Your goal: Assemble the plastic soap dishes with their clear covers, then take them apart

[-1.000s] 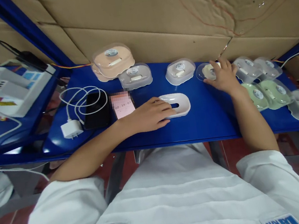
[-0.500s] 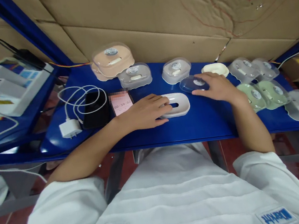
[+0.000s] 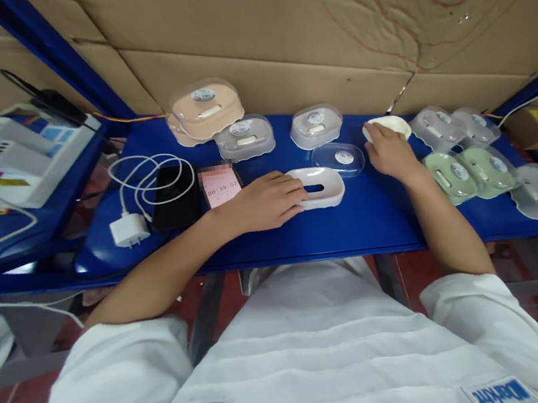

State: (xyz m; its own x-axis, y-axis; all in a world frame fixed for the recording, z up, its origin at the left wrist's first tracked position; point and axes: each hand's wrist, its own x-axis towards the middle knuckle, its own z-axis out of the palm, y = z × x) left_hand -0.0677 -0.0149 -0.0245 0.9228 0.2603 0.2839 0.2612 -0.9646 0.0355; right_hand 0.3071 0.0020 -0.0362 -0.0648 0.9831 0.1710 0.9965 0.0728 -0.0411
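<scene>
My left hand (image 3: 276,199) is closed over the left end of a white oval soap dish (image 3: 334,197), which has a dark slot in its floor. My right hand (image 3: 389,151) reaches over the left side of a cream oval dish (image 3: 400,124), fingers curled on its rim; the thumb is mostly hidden. Between the two hands lies a clear oval lid (image 3: 331,160) with a round white label, just behind the white dish and touching neither hand.
Lidded boxes stand along the back: a peach one (image 3: 216,118) and clear ones (image 3: 317,128). Green ones (image 3: 452,175) sit at right. To my left are a phone showing a timer (image 3: 220,192), a black device (image 3: 173,202) and a white charger (image 3: 129,230) with coiled cable.
My right hand has let go of the clear lid, leaving it behind the white dish, and moved back to the cream dish. My left hand stays on the white dish, its fingers closer together.
</scene>
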